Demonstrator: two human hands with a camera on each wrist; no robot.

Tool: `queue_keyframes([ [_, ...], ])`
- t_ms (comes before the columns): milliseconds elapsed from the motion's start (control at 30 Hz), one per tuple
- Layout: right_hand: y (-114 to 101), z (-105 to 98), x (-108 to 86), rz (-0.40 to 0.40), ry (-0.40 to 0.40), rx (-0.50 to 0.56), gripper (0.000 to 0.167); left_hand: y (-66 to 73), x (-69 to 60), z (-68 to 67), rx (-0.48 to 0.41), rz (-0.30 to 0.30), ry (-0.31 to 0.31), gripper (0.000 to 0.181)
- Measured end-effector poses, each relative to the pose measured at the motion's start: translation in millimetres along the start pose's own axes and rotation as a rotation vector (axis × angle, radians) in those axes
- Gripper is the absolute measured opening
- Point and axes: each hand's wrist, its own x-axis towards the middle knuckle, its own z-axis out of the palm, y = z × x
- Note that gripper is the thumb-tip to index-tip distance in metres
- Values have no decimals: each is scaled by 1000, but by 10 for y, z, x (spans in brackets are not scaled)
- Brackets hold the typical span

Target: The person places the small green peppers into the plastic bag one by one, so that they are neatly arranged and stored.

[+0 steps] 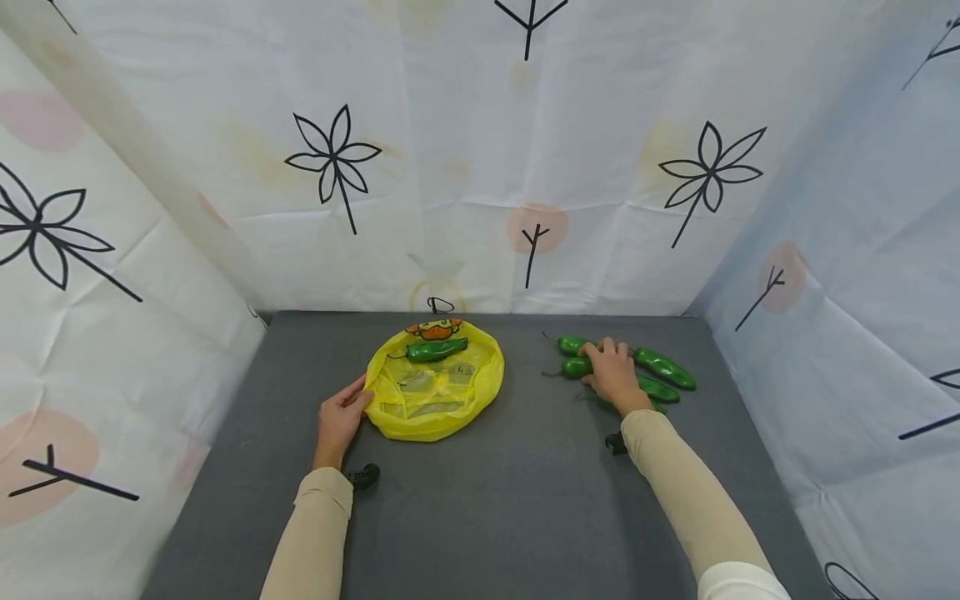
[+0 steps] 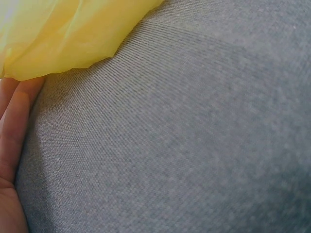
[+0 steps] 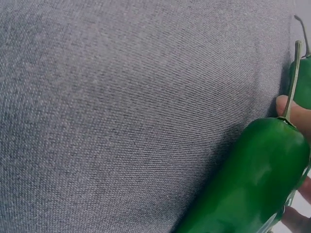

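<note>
A yellow plastic bag lies spread on the grey table with its mouth open. One green chili pepper rests inside, near the bag's back edge. At the bag's left rim my left hand pinches the plastic; in the left wrist view, fingers reach beneath the yellow edge. Over on the right, my right hand has its fingers curled around a green chili pepper in a group of several. A large green pepper fills the lower right of the right wrist view and partly hides the fingers.
More green peppers lie close together beside and under the right hand. The grey table ends at a patterned white cloth behind, with cloth on both sides too. Dark wrist devices sit at both wrists.
</note>
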Motion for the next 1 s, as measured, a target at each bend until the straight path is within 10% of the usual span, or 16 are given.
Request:
queue_keyframes([
  [1000, -235, -172, 25, -182, 210, 47, 51, 15, 10, -17, 6, -19, -23, 50],
])
